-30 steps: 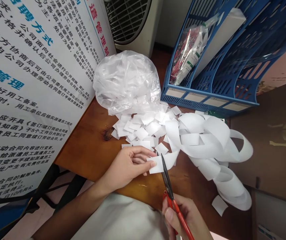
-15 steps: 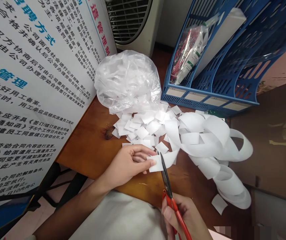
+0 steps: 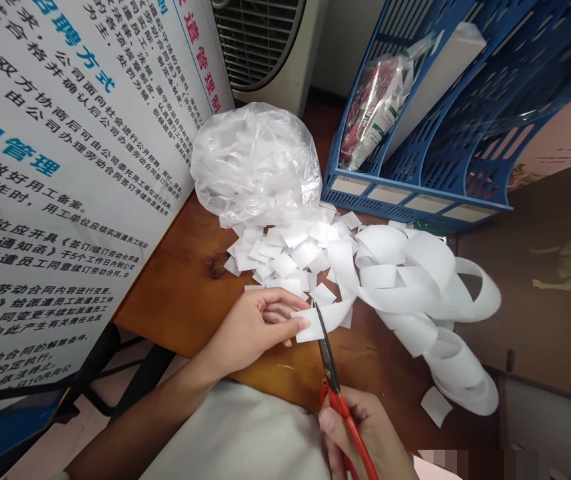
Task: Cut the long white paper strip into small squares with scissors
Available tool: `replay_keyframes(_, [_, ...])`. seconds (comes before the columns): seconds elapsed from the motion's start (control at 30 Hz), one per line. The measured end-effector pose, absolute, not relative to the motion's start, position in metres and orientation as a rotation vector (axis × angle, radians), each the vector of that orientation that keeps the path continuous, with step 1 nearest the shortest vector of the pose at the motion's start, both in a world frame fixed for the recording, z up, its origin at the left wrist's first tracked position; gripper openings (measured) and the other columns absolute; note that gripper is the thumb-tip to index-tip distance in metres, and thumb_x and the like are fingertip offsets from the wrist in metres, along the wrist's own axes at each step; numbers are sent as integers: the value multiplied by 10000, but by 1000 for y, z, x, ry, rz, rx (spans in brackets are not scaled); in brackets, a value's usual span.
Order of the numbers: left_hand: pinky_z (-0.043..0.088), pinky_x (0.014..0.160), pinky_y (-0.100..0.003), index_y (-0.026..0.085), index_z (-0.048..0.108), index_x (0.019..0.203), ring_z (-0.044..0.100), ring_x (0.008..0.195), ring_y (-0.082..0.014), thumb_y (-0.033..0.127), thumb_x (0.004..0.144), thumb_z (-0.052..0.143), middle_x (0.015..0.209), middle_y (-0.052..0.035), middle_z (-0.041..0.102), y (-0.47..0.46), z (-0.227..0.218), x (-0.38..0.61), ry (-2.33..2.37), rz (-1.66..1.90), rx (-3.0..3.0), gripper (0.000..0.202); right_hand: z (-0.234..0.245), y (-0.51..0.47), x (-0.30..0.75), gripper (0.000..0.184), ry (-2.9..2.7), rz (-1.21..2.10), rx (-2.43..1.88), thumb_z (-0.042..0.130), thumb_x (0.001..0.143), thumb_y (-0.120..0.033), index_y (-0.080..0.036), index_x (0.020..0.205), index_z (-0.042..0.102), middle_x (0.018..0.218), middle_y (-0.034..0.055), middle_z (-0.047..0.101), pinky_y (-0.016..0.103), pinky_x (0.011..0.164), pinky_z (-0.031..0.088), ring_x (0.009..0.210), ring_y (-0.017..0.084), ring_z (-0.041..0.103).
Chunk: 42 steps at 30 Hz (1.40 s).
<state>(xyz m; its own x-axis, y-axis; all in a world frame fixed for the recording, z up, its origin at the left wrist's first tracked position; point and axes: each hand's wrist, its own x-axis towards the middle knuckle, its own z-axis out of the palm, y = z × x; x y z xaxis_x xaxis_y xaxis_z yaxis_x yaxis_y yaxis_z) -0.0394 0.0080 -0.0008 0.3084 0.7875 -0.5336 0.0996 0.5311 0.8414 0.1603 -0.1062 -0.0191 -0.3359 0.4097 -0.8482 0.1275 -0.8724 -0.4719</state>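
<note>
My left hand (image 3: 260, 327) pinches the free end of a long white strip (image 3: 332, 319) between thumb and fingers. Wrapped round the red handles of a pair of scissors (image 3: 329, 363) is my right hand (image 3: 362, 430). The dark blades lie across the strip just right of my left thumb. From there the strip curls up and joins a loose heap of white loops (image 3: 425, 273) on the right. Beyond my left hand, many small white cut squares (image 3: 285, 257) are piled on the wooden table (image 3: 165, 300).
A clear plastic bag (image 3: 255, 160) full of white pieces stands behind the squares. At back right is a blue file rack (image 3: 415, 180) holding a packet. A printed board (image 3: 55, 200) borders the left, with a fan-like unit (image 3: 260, 40) behind. One square (image 3: 436, 405) lies near the right.
Both hands and the scissors have shifted very slightly left in the picture, and the whole view has moved a little. The blades remain across the strip, with my grip unchanged.
</note>
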Motion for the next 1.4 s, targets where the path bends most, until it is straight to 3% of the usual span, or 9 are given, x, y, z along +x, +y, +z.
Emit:
replay_keyframes(0.17, [526, 643, -207, 202, 693, 1036, 645, 627, -109, 339, 883, 748, 706, 22, 685, 8, 5, -43, 1222, 559, 1034, 213, -24, -109, 160, 632, -724, 2236, -1732, 619, 758, -769, -162, 736, 442, 474, -25, 477, 154, 410, 328, 379, 58, 430])
replay_keyframes(0.33, [474, 724, -226, 240, 591, 985, 655, 776, -134, 370, 968, 628, 828, 36, 728, 15, 17, -50, 1362, 555, 1445, 137, -18, -100, 172, 523, -851, 1660, -1842, 739, 745, -619, -156, 770, 498, 558, -41, 452, 156, 453, 341, 458, 32, 389])
replay_keyframes(0.4, [445, 680, -227, 243, 589, 973, 620, 712, -115, 363, 985, 593, 894, 45, 716, 20, 23, -53, 1409, 520, 1613, 121, -14, -90, 174, 456, -878, 1374, -1864, 784, 736, -533, -161, 802, 529, 686, -4, 563, 160, 502, 402, 543, 49, 457])
replay_keyframes(0.57, [339, 543, -265, 248, 557, 1002, 395, 452, -91, 360, 1023, 505, 725, 80, 607, 31, 34, -55, 1444, 356, 1805, 125, -8, -66, 167, 412, -921, 1007, -1832, 796, 742, -486, -157, 790, 553, 1048, 86, 701, 159, 603, 478, 745, 91, 611])
replay_keyframes(0.7, [441, 757, -268, 226, 542, 1006, 639, 825, -155, 298, 1040, 466, 979, 11, 685, 36, 36, -52, 1370, 449, 1840, 110, -10, -53, 163, 382, -964, 1102, -1833, 751, 803, -479, -154, 930, 595, 1090, 82, 679, 165, 722, 501, 793, 81, 592])
replay_keyframes(1.0, [516, 839, -308, 207, 625, 968, 611, 1150, -260, 235, 959, 564, 1323, -101, 567, 39, 32, -49, 1351, 606, 1932, 68, -25, -42, 164, 292, -1018, 1287, -1835, 708, 828, -393, -160, 964, 597, 881, 41, 664, 190, 718, 495, 775, 112, 597])
replay_keyframes(1.2, [495, 841, -289, 204, 683, 881, 637, 891, -176, 225, 913, 664, 971, -36, 650, 35, 48, -48, 1158, 549, 1802, 43, -7, -30, 181, 216, -1244, 1295, -1757, 654, 861, -346, -165, 930, 558, 861, 31, 623, 186, 684, 457, 753, 103, 556])
replay_keyframes(1.33, [476, 972, -314, 212, 756, 801, 627, 1111, -223, 231, 814, 782, 1165, -60, 644, 32, 48, -42, 969, 449, 1622, 35, 18, -14, 194, 103, -1583, 1409, -1652, 574, 887, -252, -170, 887, 512, 791, -2, 542, 153, 620, 373, 701, 69, 457])
replay_keyframes(1.4, [507, 912, -309, 208, 762, 790, 634, 1124, -243, 229, 795, 790, 1139, -70, 679, 31, 42, -37, 927, 409, 1515, 36, 30, -5, 197, 102, -1734, 1455, -1605, 557, 872, -212, -171, 833, 472, 738, -19, 483, 148, 583, 328, 661, 58, 388])
